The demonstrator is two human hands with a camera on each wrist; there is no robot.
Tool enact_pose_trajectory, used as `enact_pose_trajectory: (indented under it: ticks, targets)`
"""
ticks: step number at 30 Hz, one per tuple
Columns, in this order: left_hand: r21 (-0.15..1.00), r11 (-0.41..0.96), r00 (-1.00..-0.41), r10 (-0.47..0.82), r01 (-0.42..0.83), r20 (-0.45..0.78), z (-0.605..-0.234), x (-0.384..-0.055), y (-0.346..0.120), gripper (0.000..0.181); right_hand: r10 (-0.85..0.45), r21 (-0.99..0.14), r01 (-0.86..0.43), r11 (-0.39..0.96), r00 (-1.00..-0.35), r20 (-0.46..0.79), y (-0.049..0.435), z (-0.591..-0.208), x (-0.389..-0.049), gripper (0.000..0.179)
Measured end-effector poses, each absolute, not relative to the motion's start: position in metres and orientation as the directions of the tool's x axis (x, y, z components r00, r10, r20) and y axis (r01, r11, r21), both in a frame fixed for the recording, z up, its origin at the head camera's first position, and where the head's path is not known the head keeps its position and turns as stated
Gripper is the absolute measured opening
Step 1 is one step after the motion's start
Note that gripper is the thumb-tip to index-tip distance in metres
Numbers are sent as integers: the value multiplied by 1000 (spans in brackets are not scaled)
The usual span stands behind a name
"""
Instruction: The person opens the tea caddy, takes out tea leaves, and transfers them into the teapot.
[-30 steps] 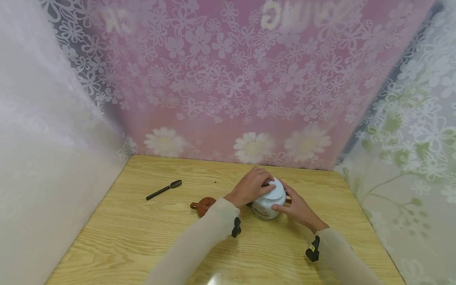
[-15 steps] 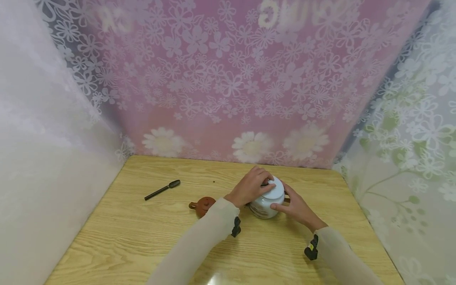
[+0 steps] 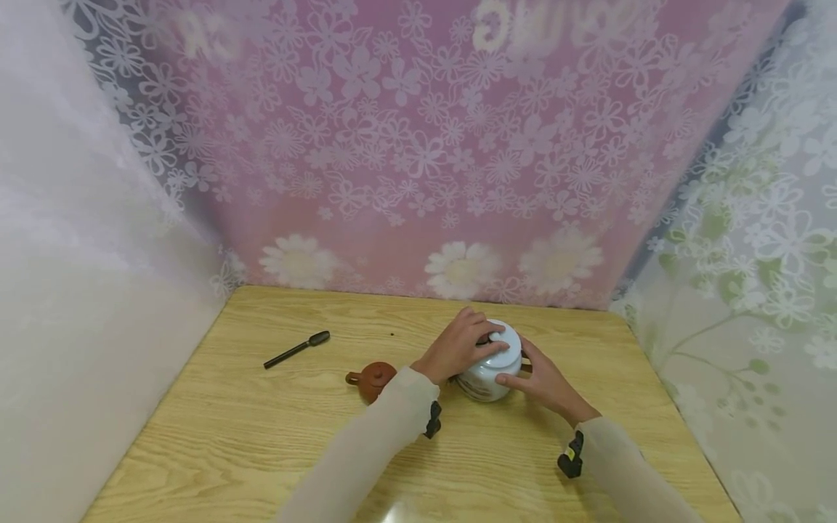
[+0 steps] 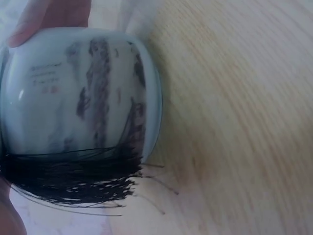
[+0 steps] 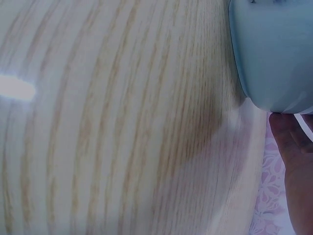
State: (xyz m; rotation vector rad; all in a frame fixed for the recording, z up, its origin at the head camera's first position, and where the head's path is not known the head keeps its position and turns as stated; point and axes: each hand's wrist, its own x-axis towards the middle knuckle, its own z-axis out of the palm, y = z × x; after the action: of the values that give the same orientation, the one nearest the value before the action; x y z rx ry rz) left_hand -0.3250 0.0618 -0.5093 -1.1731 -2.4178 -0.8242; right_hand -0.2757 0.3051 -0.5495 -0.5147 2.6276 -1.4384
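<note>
A white lidded jar (image 3: 487,383) with a dark painted landscape is on the table in the head view. My left hand (image 3: 458,343) reaches over its top, fingers and thumb pinching the white lid (image 3: 506,345) by its knob. Black bristles (image 4: 73,178), like those of a brush, hang beside the jar in the left wrist view; what carries them is hidden under the left hand. My right hand (image 3: 548,381) grips the jar's right side, thumb at the front. Its fingers touch the jar wall (image 5: 274,63) in the right wrist view.
A reddish-brown teapot (image 3: 375,379) stands left of the jar, partly behind the left sleeve. Farther left lies a thin black tool (image 3: 296,350) with an oval head. Behind the wooden table (image 3: 216,436) rises a pink flowered backdrop (image 3: 392,181).
The lid has risen or tilted very slightly under my left fingers. My right hand keeps its grip on the jar. The whole head view has shifted a little.
</note>
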Motion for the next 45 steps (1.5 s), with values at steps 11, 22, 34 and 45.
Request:
enact_pose_trajectory:
  ticks: [11,22,34,45]
  targets:
    - [411,447,-605,529,794,595,-523,-331,63,29,-343,-834,-238,497,-937,64,298,-546,-279,97]
    - [423,482,-640,536,767,551,-518,-329,64,25,-330,-842,-215,495,-943,46,296,-546,-275,97]
    - [449,510,-679,582,734,448,-509,-325,69,30,-325,-842,-220,493,-944,56,301,-547,-273,95]
    - [419,508,-658,609,753,443,-512,-328,68,32,-325,-835,-228,502,-943,62,299,-544,-270,97]
